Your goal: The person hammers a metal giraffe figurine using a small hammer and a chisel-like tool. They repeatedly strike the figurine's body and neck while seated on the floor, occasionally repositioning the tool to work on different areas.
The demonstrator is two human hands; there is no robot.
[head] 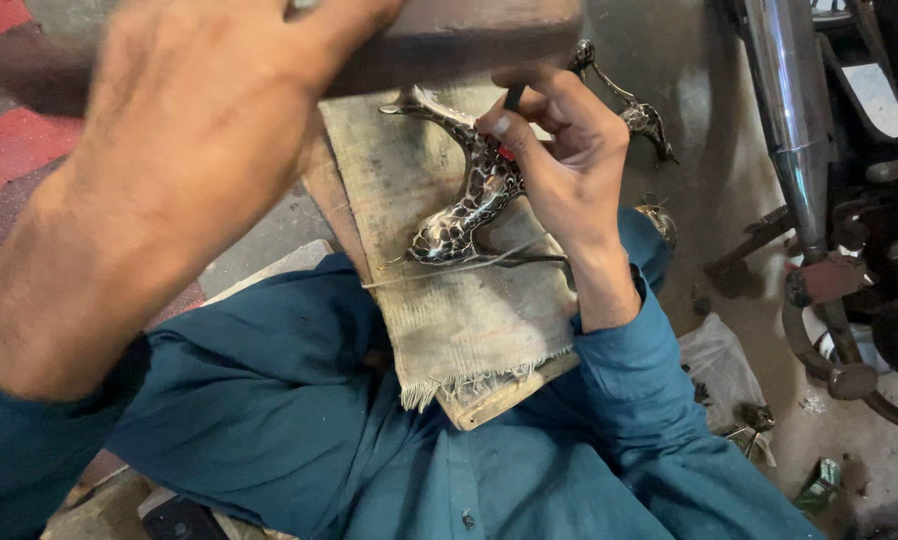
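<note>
The right hand grips a thin dark tool in closed fingers, touching the metal giraffe figure lying on a cloth-covered board across the lap. The left hand, raised and blurred, clasps a dark bar.

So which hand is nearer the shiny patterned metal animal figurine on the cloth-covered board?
Right. The right hand rests on the shiny patterned metal animal figurine, pinching a small dark tool against it. The left hand is raised up and to the left, gripping a blurred dark block, apart from the figurine.
</note>
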